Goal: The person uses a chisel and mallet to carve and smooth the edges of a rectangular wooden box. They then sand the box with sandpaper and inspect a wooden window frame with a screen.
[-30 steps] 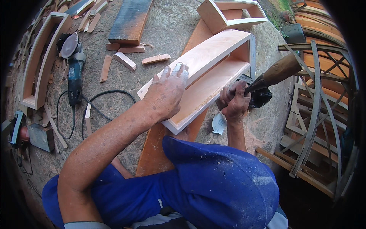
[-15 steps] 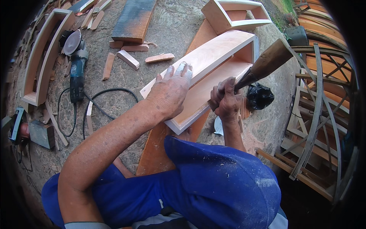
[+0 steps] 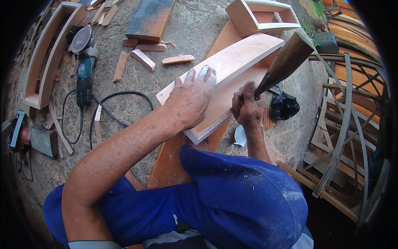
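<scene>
A long, pale wooden box frame (image 3: 244, 52) with a curved side board lies slantwise in front of me, above my knees. My left hand (image 3: 190, 99) is closed over its near board, fingers bent across the top and thumb out of sight; whitish dust coats the fingertips. At the frame's right edge, my right hand (image 3: 248, 106) is wrapped around a chisel-like tool (image 3: 288, 58). Its thick wooden handle points up and away, and the dark metal neck enters my fist. The working end is hidden below the hand.
An orange-brown plank (image 3: 170, 166) runs beneath the frame. Another box frame (image 3: 265, 23) stands beyond, and a third frame (image 3: 54, 58) is far left. An angle grinder (image 3: 86, 70) with a trailing cord, wood offcuts (image 3: 143, 60) and a black plastic bag (image 3: 285, 106) lie around.
The tool's handle has tilted slightly back and stands steeper. The frame has turned a little, showing less of its far end. Both hands keep their hold; the whole view has shifted slightly.
</scene>
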Motion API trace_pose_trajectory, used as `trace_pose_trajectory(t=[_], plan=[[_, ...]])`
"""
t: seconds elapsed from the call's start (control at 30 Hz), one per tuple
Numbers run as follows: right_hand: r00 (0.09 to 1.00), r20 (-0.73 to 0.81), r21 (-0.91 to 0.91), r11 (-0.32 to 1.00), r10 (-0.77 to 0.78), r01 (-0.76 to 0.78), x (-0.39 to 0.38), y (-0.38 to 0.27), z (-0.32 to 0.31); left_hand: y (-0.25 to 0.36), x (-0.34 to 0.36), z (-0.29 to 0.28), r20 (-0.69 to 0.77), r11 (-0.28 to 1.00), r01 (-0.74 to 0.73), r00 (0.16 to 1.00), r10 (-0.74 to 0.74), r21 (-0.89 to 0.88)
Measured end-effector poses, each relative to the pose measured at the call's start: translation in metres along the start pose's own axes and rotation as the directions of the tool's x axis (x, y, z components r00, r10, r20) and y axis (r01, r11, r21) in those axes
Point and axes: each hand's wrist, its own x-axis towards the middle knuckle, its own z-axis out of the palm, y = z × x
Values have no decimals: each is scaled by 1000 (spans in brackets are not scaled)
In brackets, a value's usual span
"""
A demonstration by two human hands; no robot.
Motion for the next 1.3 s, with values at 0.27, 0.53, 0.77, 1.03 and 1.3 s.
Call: trace_pose_trajectory(t=[0.27, 0.53, 0.77, 1.03, 1.3], plan=[[998, -56, 78, 997, 20, -16, -3, -3, 4, -3, 1, 3, -22, 1000, -11, 1000, 11, -18], [1000, 3, 41, 999, 16, -16, -2, -6, 0, -4, 1, 0, 12, 1000, -5, 1000, 5, -25], [1000, 7, 16, 1000, 17, -17, -3, -5, 1, -3, 2, -1, 26, 1000, 6, 1000, -6, -28], [997, 37, -10, 998, 61, -60, 0, -3, 1, -5, 0, 1, -13, 999, -16, 1000, 16, -32], [946, 325, -517, 839, 10, 169, 1, -10, 3, -4, -2, 3, -18, 999, -41, 999, 41, 2]])
